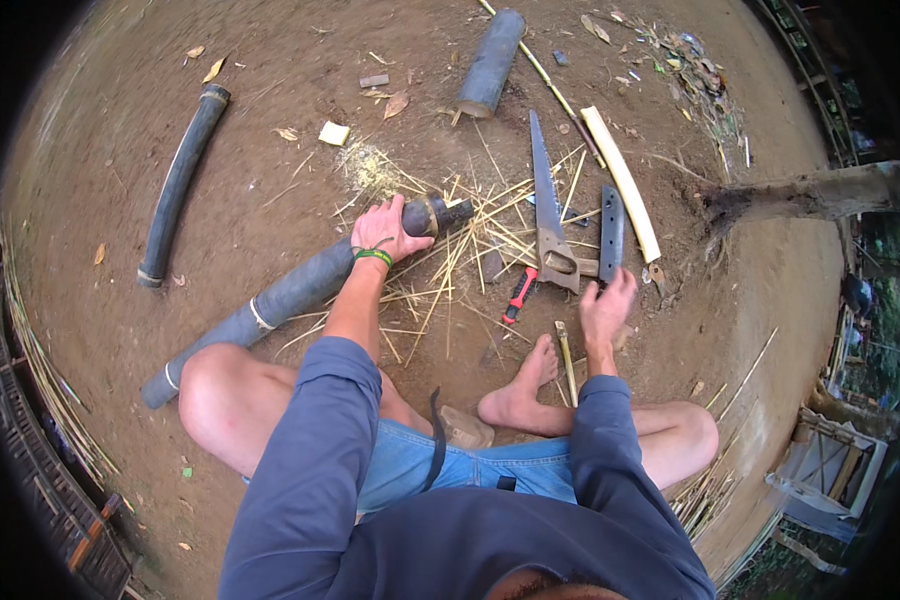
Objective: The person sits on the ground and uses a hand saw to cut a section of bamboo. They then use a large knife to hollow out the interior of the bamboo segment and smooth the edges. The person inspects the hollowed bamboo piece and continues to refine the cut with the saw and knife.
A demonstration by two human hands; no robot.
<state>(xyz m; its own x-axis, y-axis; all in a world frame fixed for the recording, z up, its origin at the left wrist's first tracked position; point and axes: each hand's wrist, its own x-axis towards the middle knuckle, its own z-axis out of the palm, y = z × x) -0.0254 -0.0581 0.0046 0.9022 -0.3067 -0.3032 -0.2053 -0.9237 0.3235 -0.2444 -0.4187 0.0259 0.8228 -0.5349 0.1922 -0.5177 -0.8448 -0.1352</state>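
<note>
My left hand (pixel 392 232) is wrapped over the upper end of a long dark bamboo tube (pixel 300 290), which lies slantwise beside my knee. A shorter dark section (pixel 432 214) sticks out past that hand. My right hand (pixel 610 310) is curled at the near end of a dark strip with holes (pixel 612 232), thumb and fingers on either side of it; the exact grip is partly hidden. Left of the strip lies a handsaw (pixel 547 190) with a wooden handle. A red-and-black handled tool (pixel 519 295) rests just below the saw handle.
Thin split sticks (pixel 485 225) are scattered between my hands, with sawdust (pixel 372 172) beyond. A thick dark tube (pixel 492 65) and a curved dark tube (pixel 183 185) lie farther off. To the right are a pale split length (pixel 622 185) and a tree trunk (pixel 820 193).
</note>
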